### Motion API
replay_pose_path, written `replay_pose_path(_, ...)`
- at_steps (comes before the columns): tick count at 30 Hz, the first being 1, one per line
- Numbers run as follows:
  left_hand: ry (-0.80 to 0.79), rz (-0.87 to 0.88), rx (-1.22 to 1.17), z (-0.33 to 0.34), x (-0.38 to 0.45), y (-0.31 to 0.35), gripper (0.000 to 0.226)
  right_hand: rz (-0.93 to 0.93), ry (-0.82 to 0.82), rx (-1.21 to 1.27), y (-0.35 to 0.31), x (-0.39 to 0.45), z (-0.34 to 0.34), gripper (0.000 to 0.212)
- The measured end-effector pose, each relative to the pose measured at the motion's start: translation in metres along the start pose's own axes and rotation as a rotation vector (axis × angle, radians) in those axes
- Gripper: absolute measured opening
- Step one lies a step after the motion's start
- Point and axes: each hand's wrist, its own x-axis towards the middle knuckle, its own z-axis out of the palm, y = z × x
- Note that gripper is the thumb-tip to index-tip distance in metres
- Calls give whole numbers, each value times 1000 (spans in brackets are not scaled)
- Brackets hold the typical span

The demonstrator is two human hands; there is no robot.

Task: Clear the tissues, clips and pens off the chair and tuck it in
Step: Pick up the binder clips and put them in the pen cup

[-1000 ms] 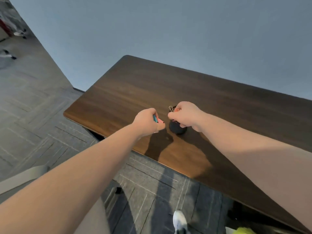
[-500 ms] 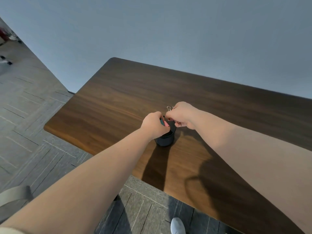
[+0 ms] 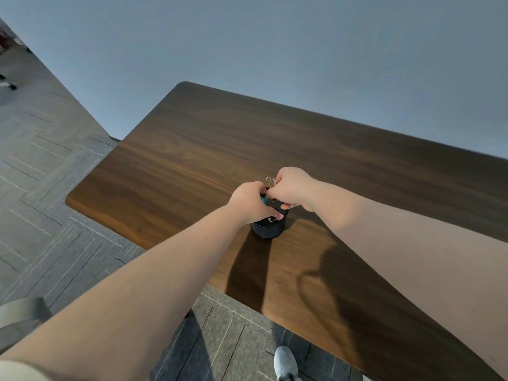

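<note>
A small dark round cup (image 3: 268, 229) stands on the brown wooden desk (image 3: 192, 166). Both my hands hover right over its mouth, touching each other. My left hand (image 3: 248, 200) is closed around a teal binder clip (image 3: 264, 199). My right hand (image 3: 292, 188) is closed on binder clips whose silver wire handles (image 3: 270, 181) stick up between the hands. A pink clip (image 3: 279, 215) lies inside the cup at its rim. The chair, tissues and pens are out of view.
Grey patterned carpet (image 3: 55, 202) runs left of and in front of the desk. A plain grey wall (image 3: 275, 50) rises behind it. A pale curved piece (image 3: 19, 312) shows at the lower left edge. My white shoe (image 3: 286, 362) is on the floor by the desk's front edge.
Both hands moved in over the cup and came together. The pink clip that was in my left hand now lies inside the cup.
</note>
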Motion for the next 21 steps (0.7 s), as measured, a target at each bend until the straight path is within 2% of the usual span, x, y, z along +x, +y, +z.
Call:
replay_pose_path(4, -24, 34, -67, -1, -5, -1, 40, -16, 1, -44, -4, -2, 3, 20)
replay_pose_path(8, -62, 27, -129, 1, -9, -2, 50, -8, -14, -72, -6, -6, 6, 21)
replay_pose_path(12, -65, 13, -180, -4, -13, -4, 51, -17, -23, -72, -7, -8, 8, 23)
replay_pose_path(21, -2, 33, -52, -22, -19, -19, 57, -48, -34, -55, -10, -14, 13, 22)
